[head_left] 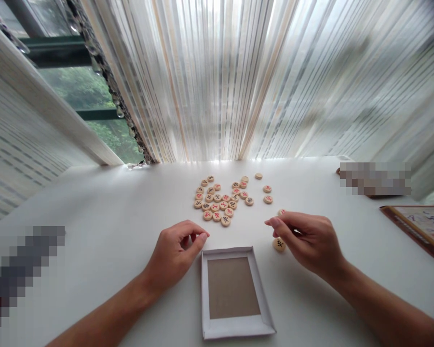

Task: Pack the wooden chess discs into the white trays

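Several round wooden chess discs [220,198] with red and black characters lie clustered on the white table [104,226]. A shallow white cardboard box [233,324] with a brown bottom sits open between my hands. My left hand [173,254] rests by the box's top left corner, fingers curled and pinched, nothing visible in them. My right hand [305,238] hovers right of the box with fingers pinched together; a disc [281,211] peeks from behind the fingertips, and whether they hold it is unclear. Another disc [279,245] lies under that hand.
Striped sheer curtains [260,77] hang behind the table's far edge, with a window at the far left. A wooden-framed board [419,229] lies at the right edge. Blurred patches cover things at far right and lower left.
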The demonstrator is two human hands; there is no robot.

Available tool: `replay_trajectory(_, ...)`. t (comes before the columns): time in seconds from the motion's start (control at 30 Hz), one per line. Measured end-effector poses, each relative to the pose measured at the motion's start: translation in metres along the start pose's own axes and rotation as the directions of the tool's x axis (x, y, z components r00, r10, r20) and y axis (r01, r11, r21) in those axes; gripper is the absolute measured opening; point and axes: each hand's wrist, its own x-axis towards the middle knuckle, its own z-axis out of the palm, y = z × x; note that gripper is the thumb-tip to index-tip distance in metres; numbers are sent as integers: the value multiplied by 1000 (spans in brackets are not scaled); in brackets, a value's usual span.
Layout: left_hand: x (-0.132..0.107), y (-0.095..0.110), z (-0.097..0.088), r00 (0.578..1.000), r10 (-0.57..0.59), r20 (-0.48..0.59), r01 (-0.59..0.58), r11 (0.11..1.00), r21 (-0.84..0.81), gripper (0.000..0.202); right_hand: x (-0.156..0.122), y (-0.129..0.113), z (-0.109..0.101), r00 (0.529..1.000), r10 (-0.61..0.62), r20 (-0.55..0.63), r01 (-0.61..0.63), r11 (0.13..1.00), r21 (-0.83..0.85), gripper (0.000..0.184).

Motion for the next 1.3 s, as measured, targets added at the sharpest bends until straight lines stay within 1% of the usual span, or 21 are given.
replay_trajectory(0.13,-2,-1,-2,1000,-13,7,13,1000,7,23,1,7,-1,996,80,-42,-80,997,12,32)
replay_trajectory(0.33,-2,-2,-3,1000,-11,16,11,1000,-9,24,4,13,-4,983,161,-93,-159,987,29,33)
replay_trajectory(0.43,0,-2,-2,1000,-9,14,9,1000,-10,24,4,17,-5,972,210,-107,-203,977,65,37)
replay_trajectory(0.57,0,-3,-3,1000,-4,8,4,1000,-8,26,2,23,-3,955,281,-93,-269,955,129,42)
replay_trajectory(0.77,-2,-3,-3,1000,-18,20,19,999,-29,26,2,31,0,922,377,-84,-359,917,174,45)
replay_trajectory(0.87,-2,-2,-3,1000,-14,20,14,1000,-27,25,1,33,0,914,396,-88,-375,907,189,49)
replay_trajectory(1.0,0,-1,-2,999,-19,28,20,1000,-20,26,2,36,-2,909,408,-83,-387,902,190,46)
replay_trajectory(1.1,1,1,-2,1000,-11,27,11,1000,-16,27,7,38,-3,911,407,-66,-393,906,157,43)
replay_trajectory(1.2,1,1,-2,1000,-3,22,3,1000,-14,27,17,40,-4,910,412,-35,-407,908,100,37)
replay_trajectory(1.3,1,0,-2,1000,-8,21,8,1000,-26,25,35,41,-5,915,402,20,-402,914,51,35)
